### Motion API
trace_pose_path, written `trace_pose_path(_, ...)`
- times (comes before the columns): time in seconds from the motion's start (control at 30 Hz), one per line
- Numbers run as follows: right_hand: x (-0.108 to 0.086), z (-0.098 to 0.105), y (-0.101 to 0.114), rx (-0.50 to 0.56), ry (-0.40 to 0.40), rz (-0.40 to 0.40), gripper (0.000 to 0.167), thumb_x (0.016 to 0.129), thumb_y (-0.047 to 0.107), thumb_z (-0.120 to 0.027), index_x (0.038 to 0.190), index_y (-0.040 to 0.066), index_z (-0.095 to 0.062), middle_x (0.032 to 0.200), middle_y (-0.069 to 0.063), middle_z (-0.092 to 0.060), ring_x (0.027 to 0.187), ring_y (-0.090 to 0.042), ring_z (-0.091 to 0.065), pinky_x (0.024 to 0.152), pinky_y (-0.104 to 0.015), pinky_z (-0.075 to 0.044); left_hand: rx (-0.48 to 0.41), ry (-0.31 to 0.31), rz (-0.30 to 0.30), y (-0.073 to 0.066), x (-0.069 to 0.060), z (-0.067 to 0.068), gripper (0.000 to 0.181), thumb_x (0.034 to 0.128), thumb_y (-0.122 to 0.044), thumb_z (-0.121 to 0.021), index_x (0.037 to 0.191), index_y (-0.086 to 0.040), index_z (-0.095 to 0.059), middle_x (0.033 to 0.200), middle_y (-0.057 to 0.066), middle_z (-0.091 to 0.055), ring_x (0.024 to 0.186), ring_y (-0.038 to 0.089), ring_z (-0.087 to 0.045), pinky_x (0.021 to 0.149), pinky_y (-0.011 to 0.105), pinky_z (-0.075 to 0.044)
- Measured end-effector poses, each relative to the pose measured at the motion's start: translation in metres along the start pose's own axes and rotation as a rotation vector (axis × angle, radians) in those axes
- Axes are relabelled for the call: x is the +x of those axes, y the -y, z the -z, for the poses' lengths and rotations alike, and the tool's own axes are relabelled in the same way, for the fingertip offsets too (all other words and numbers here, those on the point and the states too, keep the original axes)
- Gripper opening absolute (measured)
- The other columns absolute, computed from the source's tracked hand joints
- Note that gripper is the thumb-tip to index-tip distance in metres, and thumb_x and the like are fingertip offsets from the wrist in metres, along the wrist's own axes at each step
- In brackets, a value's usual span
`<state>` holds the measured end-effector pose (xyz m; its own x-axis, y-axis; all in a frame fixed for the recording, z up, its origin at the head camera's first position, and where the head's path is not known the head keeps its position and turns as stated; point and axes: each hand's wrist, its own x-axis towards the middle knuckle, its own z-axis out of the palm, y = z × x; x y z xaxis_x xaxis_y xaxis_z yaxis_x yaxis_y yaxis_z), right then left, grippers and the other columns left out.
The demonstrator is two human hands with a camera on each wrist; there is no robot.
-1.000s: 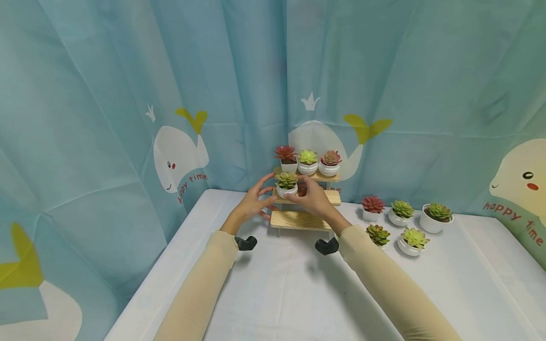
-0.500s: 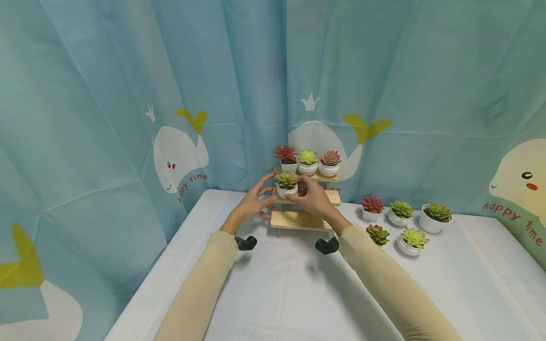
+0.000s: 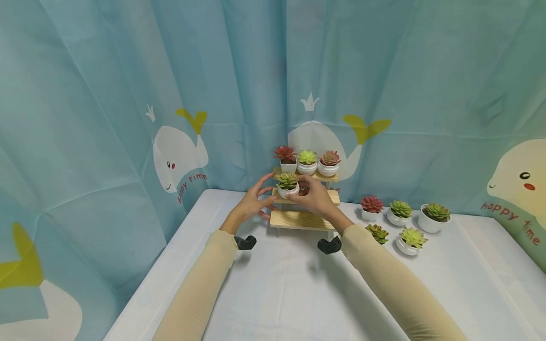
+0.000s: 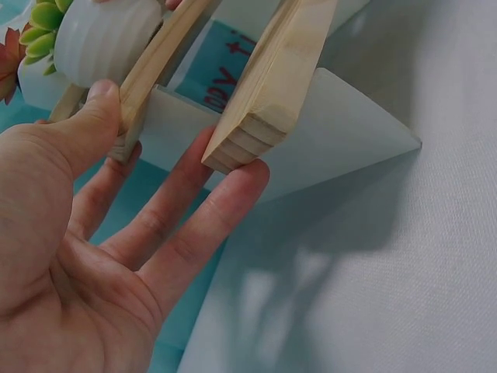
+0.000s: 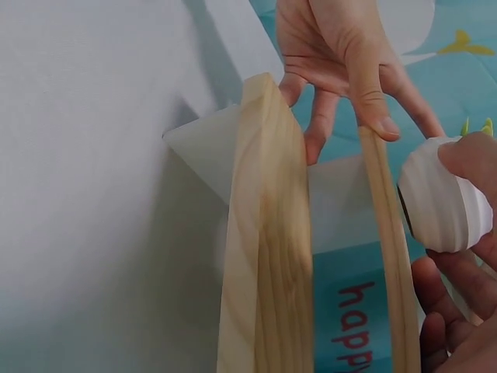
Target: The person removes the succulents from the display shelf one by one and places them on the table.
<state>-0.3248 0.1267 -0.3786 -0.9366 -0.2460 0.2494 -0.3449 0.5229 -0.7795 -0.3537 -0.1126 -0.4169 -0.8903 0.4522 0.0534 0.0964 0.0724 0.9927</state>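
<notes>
My left hand [image 3: 250,204] holds the left end of a three-tiered wooden plant stand [image 3: 298,219]. In the left wrist view its thumb lies on the middle plank [image 4: 159,66], and fingertips touch the end of the lowest plank [image 4: 252,128]. My right hand [image 3: 315,198] pinches the ribbed white pot of a green succulent [image 3: 287,181] at the left of the middle tier. From the right wrist view, the white pot [image 5: 443,198] sits slightly tilted at that plank; whether its base fully touches the wood I cannot tell.
On the top tier stand a red succulent [image 3: 285,156], a lime-green one [image 3: 307,161] and a pinkish one [image 3: 329,162]. Several more potted succulents [image 3: 400,212] are grouped on the white-covered table [image 3: 298,284] to the right. A blue whale-print curtain [image 3: 239,94] hangs behind.
The held succulent and my right hand have shifted slightly to the right along the middle tier. My left hand stays on the stand.
</notes>
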Motion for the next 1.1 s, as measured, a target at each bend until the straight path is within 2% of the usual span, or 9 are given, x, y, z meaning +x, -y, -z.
trace_pose_path(0.27,-0.002,0.006,0.002,0.037,-0.008,0.027,0.059,0.091,0.024,-0.081,0.141,0.004,-0.056,0.126,-0.015,-0.068,0.097,-0.027,-0.069,0.086,-0.042,-0.059,0.015,0.002,-0.002,-0.001,0.001,0.0,0.076,0.1019,-0.017,-0.067,0.16,-0.045,-0.028,0.164,0.017,-0.032,0.094,0.043,-0.072,0.066,0.056,-0.062)
trace_pose_path(0.63,-0.01,0.022,0.009,0.068,-0.036,0.037,0.06,0.09,0.021,-0.082,0.143,0.008,-0.057,0.124,-0.016,-0.069,0.095,-0.029,-0.069,0.081,-0.04,-0.059,0.015,0.014,-0.004,-0.002,0.001,0.002,0.076,0.1024,-0.019,-0.067,0.162,-0.043,-0.026,0.165,0.018,-0.03,0.109,0.046,-0.068,0.07,0.06,-0.061)
trace_pose_path(0.83,-0.016,0.026,0.007,0.067,-0.048,0.045,0.06,0.089,0.02,-0.083,0.142,0.005,-0.057,0.123,-0.018,-0.069,0.097,-0.031,-0.068,0.083,-0.042,-0.058,0.011,0.016,-0.004,-0.001,0.001,0.001,0.076,0.102,-0.019,-0.068,0.161,-0.044,-0.027,0.165,0.019,-0.029,0.098,0.038,-0.072,0.067,0.056,-0.062)
trace_pose_path(0.97,-0.022,0.033,0.008,0.054,-0.03,0.035,0.061,0.09,0.024,-0.082,0.143,0.009,-0.056,0.125,-0.015,-0.068,0.099,-0.029,-0.067,0.085,-0.043,-0.057,0.005,0.013,-0.001,-0.001,0.001,0.001,0.076,0.1017,-0.018,-0.068,0.161,-0.044,-0.028,0.164,0.018,-0.031,0.088,0.033,-0.074,0.065,0.052,-0.063)
trace_pose_path(1.1,-0.029,0.041,0.006,0.017,-0.013,0.035,0.063,0.091,0.029,-0.082,0.145,0.013,-0.055,0.126,-0.012,-0.068,0.097,-0.025,-0.067,0.084,-0.042,-0.056,-0.006,0.013,-0.002,-0.002,-0.001,0.001,0.076,0.1019,-0.016,-0.067,0.161,-0.044,-0.029,0.164,0.017,-0.032,0.087,0.032,-0.074,0.063,0.049,-0.063)
